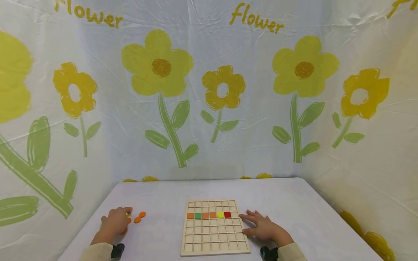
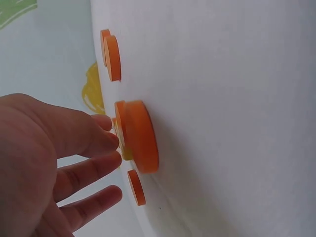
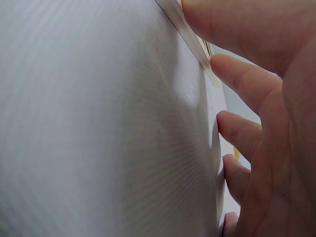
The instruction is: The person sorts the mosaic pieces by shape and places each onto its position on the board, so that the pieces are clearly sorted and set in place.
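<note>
On the left of the table, my left hand (image 1: 114, 222) reaches over a small cluster of orange discs (image 2: 142, 138) and a yellow piece (image 2: 127, 152). Its fingertips (image 2: 111, 143) are right at the cluster; a firm grip is not visible. My right hand (image 1: 262, 227) lies spread at the right edge of a wooden grid board (image 1: 213, 239), its thumb and index finger at the rim. One row of the board carries coloured square tiles: orange, a green tile (image 1: 198, 216), orange, orange, a yellow tile (image 1: 220, 215) and a red tile (image 1: 227, 214).
Loose orange discs (image 1: 142, 214) lie just right of the left hand. The white table (image 1: 163, 195) ends at a flower-printed curtain (image 1: 209, 152) behind and at both sides. Dark bands (image 1: 269, 253) sit at both wrists.
</note>
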{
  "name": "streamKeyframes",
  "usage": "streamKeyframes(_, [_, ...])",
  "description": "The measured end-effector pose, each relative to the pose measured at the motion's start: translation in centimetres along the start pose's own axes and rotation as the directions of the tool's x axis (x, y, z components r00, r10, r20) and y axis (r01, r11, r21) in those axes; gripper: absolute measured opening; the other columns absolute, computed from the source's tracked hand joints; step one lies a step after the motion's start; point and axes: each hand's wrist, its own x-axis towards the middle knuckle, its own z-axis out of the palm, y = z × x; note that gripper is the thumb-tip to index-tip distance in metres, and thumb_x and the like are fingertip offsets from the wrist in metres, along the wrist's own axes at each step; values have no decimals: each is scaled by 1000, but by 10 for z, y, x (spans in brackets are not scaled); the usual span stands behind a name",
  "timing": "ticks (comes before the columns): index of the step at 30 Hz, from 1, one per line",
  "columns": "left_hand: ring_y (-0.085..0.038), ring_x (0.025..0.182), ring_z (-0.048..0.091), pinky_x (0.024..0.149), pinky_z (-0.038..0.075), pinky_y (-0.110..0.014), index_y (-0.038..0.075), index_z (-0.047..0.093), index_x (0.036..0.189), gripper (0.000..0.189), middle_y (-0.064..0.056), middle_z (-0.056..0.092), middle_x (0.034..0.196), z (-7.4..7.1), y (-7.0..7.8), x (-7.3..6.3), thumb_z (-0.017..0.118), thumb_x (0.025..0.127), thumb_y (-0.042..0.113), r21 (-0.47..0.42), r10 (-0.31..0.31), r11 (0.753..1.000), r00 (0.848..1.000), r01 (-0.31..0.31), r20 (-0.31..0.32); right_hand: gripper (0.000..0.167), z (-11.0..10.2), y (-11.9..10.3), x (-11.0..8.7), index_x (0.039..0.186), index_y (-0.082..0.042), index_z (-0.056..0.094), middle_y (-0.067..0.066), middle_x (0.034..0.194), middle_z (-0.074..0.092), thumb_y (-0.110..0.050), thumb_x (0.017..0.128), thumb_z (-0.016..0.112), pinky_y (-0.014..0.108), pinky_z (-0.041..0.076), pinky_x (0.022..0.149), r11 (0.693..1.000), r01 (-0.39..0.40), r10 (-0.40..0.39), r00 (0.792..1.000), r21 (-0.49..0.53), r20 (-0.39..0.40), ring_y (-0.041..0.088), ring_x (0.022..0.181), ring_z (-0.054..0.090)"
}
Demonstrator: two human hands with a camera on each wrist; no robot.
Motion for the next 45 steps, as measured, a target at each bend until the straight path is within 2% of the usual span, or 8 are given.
streamKeyframes(8, [-39,95,49,90,31,-73,5,62,115,30,-21,60,108,0,-3,5,60,85,0,21,-36,999,999,36,33,67,0,-1,-1,139,-23,53,13,152,40,-52,81,68,73,9,108,1000,1,-1,1000,-6,-5,46,144,23])
streamKeyframes(15, [-38,95,50,88,34,-70,5,62,115,31,-19,60,107,-5,-3,5,62,85,-2,34,-21,999,998,20,52,67,0,-1,0,138,-23,53,13,152,40,-54,80,68,73,10,108,1000,-6,6,1000,-8,-4,46,144,24])
streamKeyframes(24, [-36,95,51,90,34,-69,3,61,114,31,-17,62,104,-9,-2,6,66,83,2,29,-27,999,998,25,58,67,0,-1,0,138,-23,53,13,152,40,-54,81,67,74,9,108,1000,-4,4,1000,-1,1,46,144,23])
streamKeyframes(31, [-26,85,56,82,41,-61,4,63,107,24,-8,65,92,-9,-4,12,66,83,4,59,4,998,999,-7,51,67,0,1,0,139,-22,53,14,152,39,-53,81,67,75,10,107,1000,19,-19,1000,8,2,47,144,23])
streamKeyframes(34, [-24,80,55,80,41,-58,4,62,104,23,-5,64,87,-9,-5,14,68,82,5,34,13,999,999,-15,51,67,-1,2,0,139,-22,53,15,152,39,-54,81,66,75,10,107,1000,23,-23,1000,7,1,47,144,23])
streamKeyframes(38, [-25,80,54,78,42,-57,2,61,103,25,-7,64,88,-8,-8,16,70,81,10,15,30,999,998,-31,53,68,0,2,1,139,-23,53,14,153,39,-55,81,67,75,10,107,1000,18,-18,1000,1,-6,47,144,23])
streamKeyframes(45, [-27,82,53,81,40,-58,1,59,103,32,-10,61,91,-7,-9,15,74,80,16,15,19,1000,997,-21,74,67,1,2,3,138,-23,54,13,152,40,-55,80,67,75,11,107,1000,9,-9,1000,-3,-7,47,143,24])
